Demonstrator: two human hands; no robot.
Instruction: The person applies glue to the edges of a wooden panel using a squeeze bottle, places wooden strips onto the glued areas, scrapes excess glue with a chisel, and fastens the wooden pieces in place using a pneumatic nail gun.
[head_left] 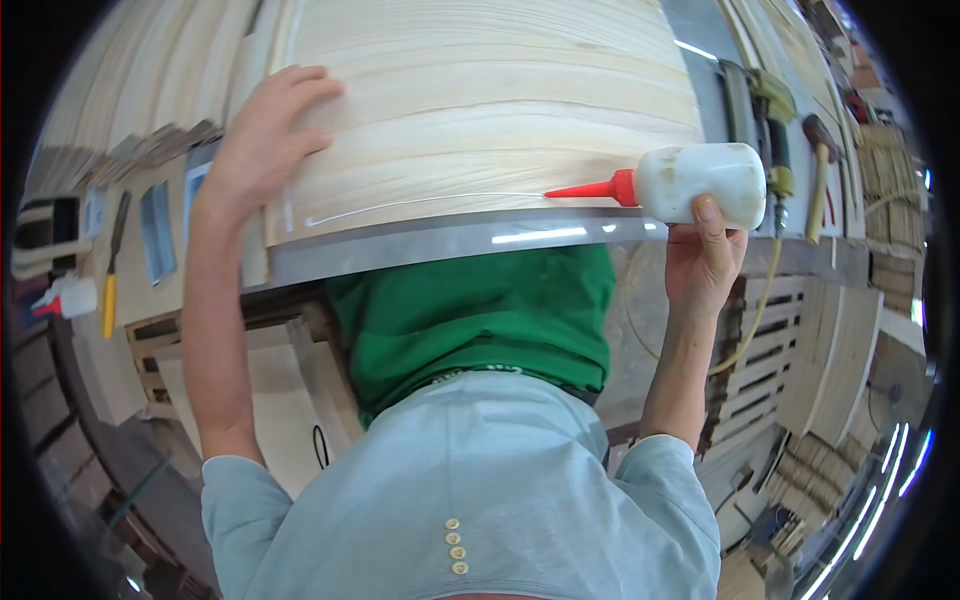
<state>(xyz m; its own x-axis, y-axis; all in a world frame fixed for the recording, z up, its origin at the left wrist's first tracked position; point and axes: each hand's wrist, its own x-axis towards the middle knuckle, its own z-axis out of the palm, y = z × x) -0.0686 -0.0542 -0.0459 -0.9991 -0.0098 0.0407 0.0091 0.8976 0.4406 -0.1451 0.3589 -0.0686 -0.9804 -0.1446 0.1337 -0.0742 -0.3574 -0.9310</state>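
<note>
My right hand (703, 255) grips a white glue bottle (690, 180) with a red nozzle, tilted on its side. The nozzle tip points left, close to the front edge of a pale wooden panel (490, 95). A thin white line of glue (430, 203) runs along that edge, from near the tip towards the left corner. At the panel's left edge is my left hand (262, 140), fingers apart and holding nothing. Whether it touches the wood I cannot tell for sure. The panel rests on a grey metal surface (400, 248).
Right of the panel lie a tool with a yellow hose (775, 130) and a hammer (820, 170). On the left are stacked boards (130, 70), a yellow-handled tool (109, 300) and another glue bottle (75, 296). A slatted pallet (760, 350) stands lower right.
</note>
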